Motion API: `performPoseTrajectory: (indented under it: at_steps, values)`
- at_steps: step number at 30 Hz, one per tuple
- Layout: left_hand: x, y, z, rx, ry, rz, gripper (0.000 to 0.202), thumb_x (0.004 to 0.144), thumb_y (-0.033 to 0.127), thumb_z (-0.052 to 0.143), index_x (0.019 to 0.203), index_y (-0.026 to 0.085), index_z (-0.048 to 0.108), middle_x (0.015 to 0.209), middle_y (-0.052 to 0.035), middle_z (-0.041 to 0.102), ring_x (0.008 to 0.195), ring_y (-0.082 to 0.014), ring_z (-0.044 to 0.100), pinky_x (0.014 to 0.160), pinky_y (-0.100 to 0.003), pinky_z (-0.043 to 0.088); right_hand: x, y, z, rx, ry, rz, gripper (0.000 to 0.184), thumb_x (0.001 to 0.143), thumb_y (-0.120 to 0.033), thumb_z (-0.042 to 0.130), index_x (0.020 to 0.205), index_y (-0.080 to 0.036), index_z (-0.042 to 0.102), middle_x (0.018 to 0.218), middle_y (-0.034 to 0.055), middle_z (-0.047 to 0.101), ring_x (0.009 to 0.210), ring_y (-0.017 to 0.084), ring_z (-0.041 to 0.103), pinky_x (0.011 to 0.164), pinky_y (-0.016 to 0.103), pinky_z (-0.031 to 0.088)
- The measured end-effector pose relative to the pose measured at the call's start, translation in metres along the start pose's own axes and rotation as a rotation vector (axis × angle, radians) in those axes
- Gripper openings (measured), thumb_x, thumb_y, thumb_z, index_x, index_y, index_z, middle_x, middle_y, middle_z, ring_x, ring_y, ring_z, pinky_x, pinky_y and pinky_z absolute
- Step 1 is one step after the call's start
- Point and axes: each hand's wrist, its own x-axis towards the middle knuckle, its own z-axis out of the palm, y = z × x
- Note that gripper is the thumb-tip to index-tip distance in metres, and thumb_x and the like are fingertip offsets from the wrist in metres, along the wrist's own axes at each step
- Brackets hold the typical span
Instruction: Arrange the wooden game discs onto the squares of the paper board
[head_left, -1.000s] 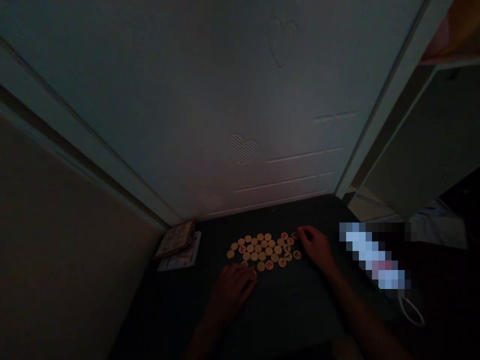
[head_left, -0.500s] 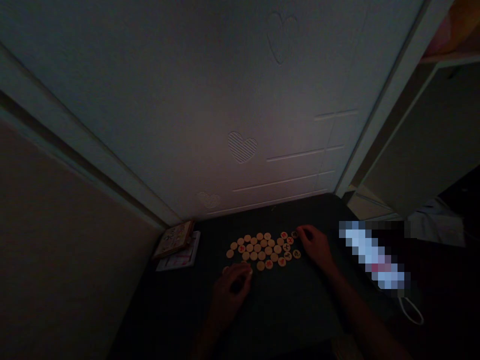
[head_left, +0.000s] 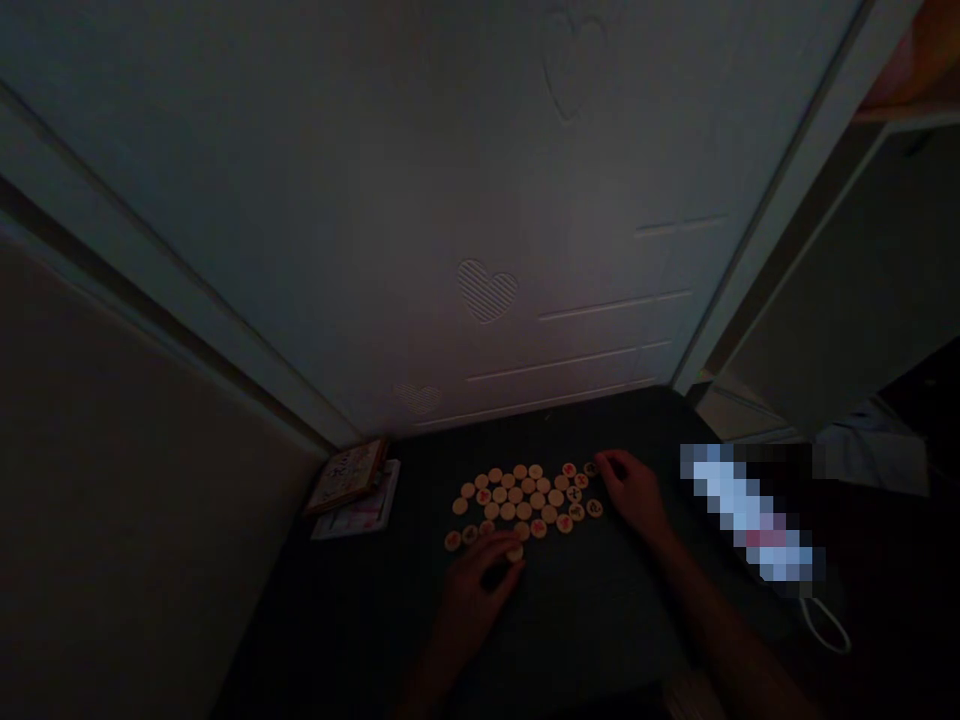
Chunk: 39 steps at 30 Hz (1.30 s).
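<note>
Dark tabletop is viewed from above. Nearest, the left grip is clamped on one round wooden xiangqi piece; the right grip lies open beside the packed pieces, which could be scattered by a brushing finger. Beyond stand a picture book and a heart-embossed door.

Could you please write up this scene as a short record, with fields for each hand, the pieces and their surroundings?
left hand: appears to pinch a round wooden xiangqi piece between its fingers
right hand: open, resting beside the right end of the cluster
pieces: xiangqi pieces in a loose single-layer cluster on a dark table, some with red or dark characters
nearby: illustrated box on a booklet, left of the pieces
backdrop: white door with embossed hearts
</note>
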Motion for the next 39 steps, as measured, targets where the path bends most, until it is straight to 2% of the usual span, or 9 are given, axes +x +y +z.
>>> performPoseTrajectory:
  at_steps: [8,13,16,18,24,29,35,39]
  values:
    - [-0.005,-0.005,0.003,-0.077,0.064,-0.152,0.018,0.092,0.041,0.067,0.101,0.028,0.075,0.101,-0.0011,0.079,0.094,-0.0228,0.076,0.086,-0.037,0.064,0.0,0.0,0.0,0.0,0.001,0.004,0.037,0.095,-0.052,0.052,0.096,-0.023,0.075,0.097,0.008,0.078,0.087,0.026,0.072,0.078,0.037,0.055]
    - [-0.004,-0.002,0.002,-0.174,0.036,-0.25,0.022,0.095,0.043,0.061,0.105,0.026,0.071,0.091,-0.0004,0.08,0.081,-0.0209,0.078,0.076,-0.033,0.064,0.0,0.0,0.0,-0.002,-0.004,0.009,0.038,0.095,-0.052,0.051,0.098,-0.023,0.075,0.097,0.0081,0.078,0.088,0.026,0.072,0.077,0.037,0.054]
    - [-0.003,-0.001,0.003,-0.206,0.038,-0.278,0.024,0.096,0.043,0.059,0.109,0.025,0.068,0.08,0.0,0.078,0.082,-0.0215,0.078,0.079,-0.034,0.063,-0.001,0.0,0.0,-0.002,-0.005,0.014,0.038,0.095,-0.052,0.052,0.099,-0.023,0.075,0.096,0.0082,0.078,0.086,0.026,0.072,0.076,0.037,0.054]
    - [-0.002,0.0,0.002,-0.219,0.055,-0.276,0.026,0.096,0.042,0.058,0.112,0.023,0.066,0.08,-0.0008,0.078,0.081,-0.0208,0.077,0.08,-0.034,0.062,-0.001,0.0,0.0,-0.002,-0.005,0.014,0.037,0.095,-0.052,0.052,0.098,-0.023,0.075,0.096,0.0081,0.078,0.086,0.026,0.072,0.076,0.037,0.054]
    - [0.0,0.004,-0.001,-0.173,0.038,-0.216,0.025,0.098,0.039,0.054,0.104,0.023,0.072,0.076,-0.0002,0.075,0.071,-0.0173,0.073,0.086,-0.035,0.06,0.0,-0.001,-0.001,-0.008,-0.002,0.014,0.038,0.095,-0.052,0.052,0.098,-0.022,0.075,0.098,0.0084,0.078,0.087,0.026,0.072,0.076,0.036,0.054]
    - [-0.001,0.008,-0.002,-0.174,0.043,-0.26,0.028,0.099,0.041,0.052,0.107,0.021,0.071,0.081,-0.0024,0.076,0.076,-0.019,0.073,0.082,-0.035,0.059,0.0,0.0,-0.001,-0.01,-0.008,0.012,0.039,0.095,-0.052,0.051,0.096,-0.021,0.075,0.096,0.0072,0.078,0.086,0.025,0.072,0.077,0.035,0.054]
    - [-0.004,0.005,-0.002,-0.174,0.034,-0.27,0.026,0.098,0.038,0.053,0.112,0.021,0.068,0.091,-0.005,0.077,0.086,-0.022,0.074,0.09,-0.039,0.057,-0.001,0.001,-0.001,-0.019,-0.007,0.021,0.038,0.095,-0.052,0.052,0.097,-0.022,0.075,0.096,0.0072,0.078,0.086,0.025,0.072,0.076,0.035,0.053]
    - [-0.005,0.003,0.0,-0.227,0.036,-0.275,0.025,0.096,0.035,0.056,0.115,0.021,0.064,0.095,-0.0065,0.077,0.09,-0.0228,0.075,0.089,-0.04,0.058,-0.001,0.0,-0.001,-0.023,-0.006,0.018,0.038,0.095,-0.052,0.052,0.096,-0.022,0.075,0.097,0.0075,0.078,0.087,0.025,0.072,0.077,0.036,0.053]
